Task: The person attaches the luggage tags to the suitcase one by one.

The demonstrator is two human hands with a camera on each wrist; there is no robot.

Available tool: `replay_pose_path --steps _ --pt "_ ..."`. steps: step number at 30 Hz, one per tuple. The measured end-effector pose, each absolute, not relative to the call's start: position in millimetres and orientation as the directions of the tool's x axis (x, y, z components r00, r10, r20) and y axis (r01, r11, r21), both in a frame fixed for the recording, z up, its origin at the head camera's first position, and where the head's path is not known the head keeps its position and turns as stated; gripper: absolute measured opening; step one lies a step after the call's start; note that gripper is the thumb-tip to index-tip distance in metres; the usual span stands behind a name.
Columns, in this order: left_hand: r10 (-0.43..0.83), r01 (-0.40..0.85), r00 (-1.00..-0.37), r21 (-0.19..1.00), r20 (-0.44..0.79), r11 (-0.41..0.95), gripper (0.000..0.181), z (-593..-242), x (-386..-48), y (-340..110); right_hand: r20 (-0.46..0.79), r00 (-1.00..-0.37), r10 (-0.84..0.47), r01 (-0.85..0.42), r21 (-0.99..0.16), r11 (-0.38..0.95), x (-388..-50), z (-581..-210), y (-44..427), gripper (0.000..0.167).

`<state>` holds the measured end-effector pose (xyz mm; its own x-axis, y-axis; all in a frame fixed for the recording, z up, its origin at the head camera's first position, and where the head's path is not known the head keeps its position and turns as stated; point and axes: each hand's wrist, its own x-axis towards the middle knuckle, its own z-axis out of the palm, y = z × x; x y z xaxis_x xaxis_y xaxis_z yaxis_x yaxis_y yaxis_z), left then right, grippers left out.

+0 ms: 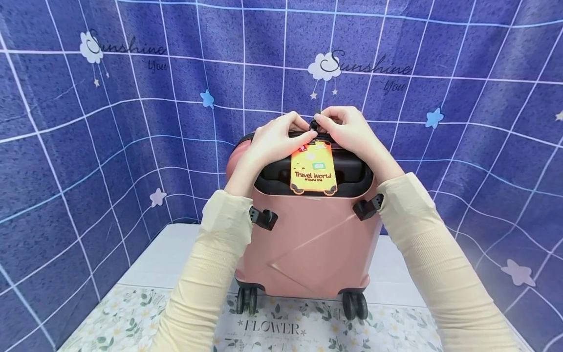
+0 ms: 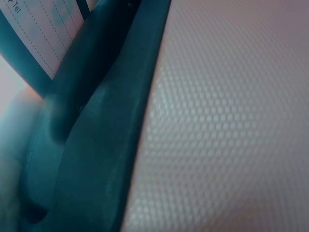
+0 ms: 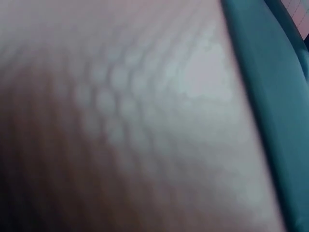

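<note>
A pink suitcase (image 1: pixel 308 244) stands upright with a black handle recess near its top. Over that recess hangs an orange-yellow luggage tag (image 1: pixel 313 168) printed "Travel around the world". Its black strap (image 1: pixel 313 125) rises at the top edge of the suitcase. My left hand (image 1: pixel 281 137) pinches the strap just above the tag, thumb in front. From the other side my right hand (image 1: pixel 347 128) pinches the strap's upper end between thumb and fingers. In the left wrist view the tag's back (image 2: pixel 46 29) shows lined writing space; the fingertips behind the strap are hidden.
Black wheels (image 1: pixel 354 305) carry the suitcase on a white surface with a flower-print mat (image 1: pixel 132 308) in front. A blue grid-patterned curtain (image 1: pixel 264 58) hangs behind and at both sides. A dark wrist camera (image 1: pixel 264 218) sits at each cuff, close to the suitcase's front.
</note>
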<state>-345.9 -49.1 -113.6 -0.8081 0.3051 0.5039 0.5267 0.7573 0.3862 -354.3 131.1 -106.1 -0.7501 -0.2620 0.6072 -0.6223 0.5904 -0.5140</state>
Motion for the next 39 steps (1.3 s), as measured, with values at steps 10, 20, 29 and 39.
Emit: replay_pose_path --steps 10,20,29,39 --pt "0.301 0.529 -0.807 0.395 0.508 0.751 0.033 -113 -344 -49 0.571 -0.778 -0.26 -0.604 -0.57 0.556 -354 -105 132 0.029" --pt "0.266 0.572 -0.763 0.423 0.589 0.703 0.033 -120 -338 -47 0.593 -0.76 -0.267 -0.609 -0.508 0.609 -354 -107 133 0.026" --pt "0.205 0.786 -0.441 0.266 0.874 0.558 0.021 -150 -314 -58 0.605 -0.752 -0.26 -0.611 -0.493 0.62 -357 -107 133 0.028" --pt "0.231 0.848 -0.201 0.051 0.952 0.528 0.03 -189 -289 -60 0.599 -0.76 -0.254 -0.607 -0.511 0.609 -356 -106 133 0.03"
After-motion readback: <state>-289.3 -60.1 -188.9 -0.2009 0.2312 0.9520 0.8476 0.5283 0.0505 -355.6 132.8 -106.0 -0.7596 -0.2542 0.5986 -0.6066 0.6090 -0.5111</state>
